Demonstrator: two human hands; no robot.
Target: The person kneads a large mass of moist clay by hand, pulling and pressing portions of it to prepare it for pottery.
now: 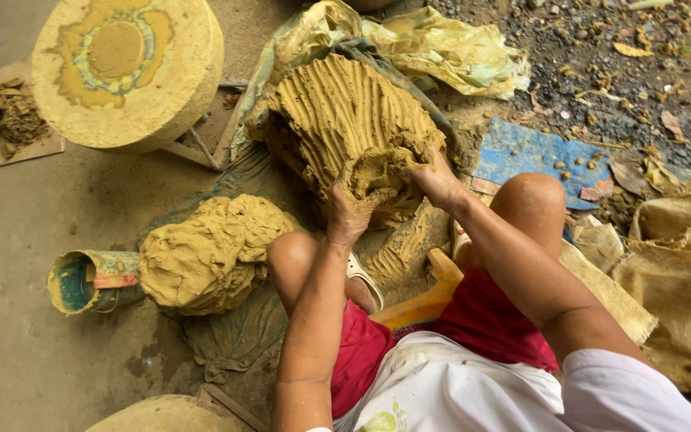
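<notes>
A large mound of yellow-brown clay (345, 112), scored with finger grooves, sits on plastic sheeting in front of me. Both hands dig into a lump at its near lower edge. My left hand (348, 214) clutches the clay from below, fingers sunk in. My right hand (435, 180) grips the same lump from the right side. A second, smoother heap of clay (205, 252) lies to the left of my left knee. I am seated low, knees apart, in red shorts and a white shirt.
A round clay-caked potter's wheel (125, 68) stands at upper left. A green rolled cylinder (85, 280) lies left of the smaller heap. Yellow plastic sheeting (441, 48) is behind the mound, a blue board (521, 152) and sacking (681, 280) on the right, gravel beyond.
</notes>
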